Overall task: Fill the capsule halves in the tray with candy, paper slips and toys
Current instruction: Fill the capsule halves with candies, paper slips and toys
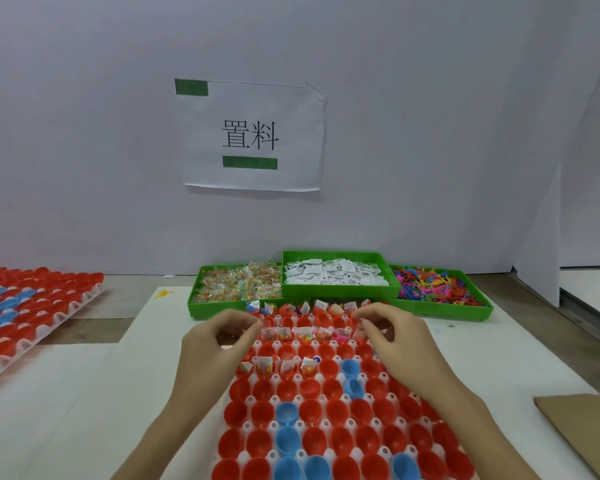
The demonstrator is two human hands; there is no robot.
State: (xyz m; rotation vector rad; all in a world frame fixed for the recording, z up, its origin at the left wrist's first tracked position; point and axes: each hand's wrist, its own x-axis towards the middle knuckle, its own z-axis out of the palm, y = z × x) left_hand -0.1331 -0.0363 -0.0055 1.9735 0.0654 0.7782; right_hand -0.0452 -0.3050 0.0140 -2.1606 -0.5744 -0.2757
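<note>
Red capsule halves (336,410) sit mouth-up in the tray (272,426) for filling; both curled hands, left hand (219,336) and right hand (392,332), hover over far rows, contents unclear.

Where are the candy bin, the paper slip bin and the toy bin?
candy bin (234,285), head view, on the wrapped candies.
paper slip bin (336,276), head view, on the white slips.
toy bin (437,287), head view, on the coloured toys.

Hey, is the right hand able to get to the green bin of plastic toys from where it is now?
Probably yes. The right hand hovers over the capsule tray, and the toy bin sits just beyond it to the right, open-topped, with nothing between them.
</note>
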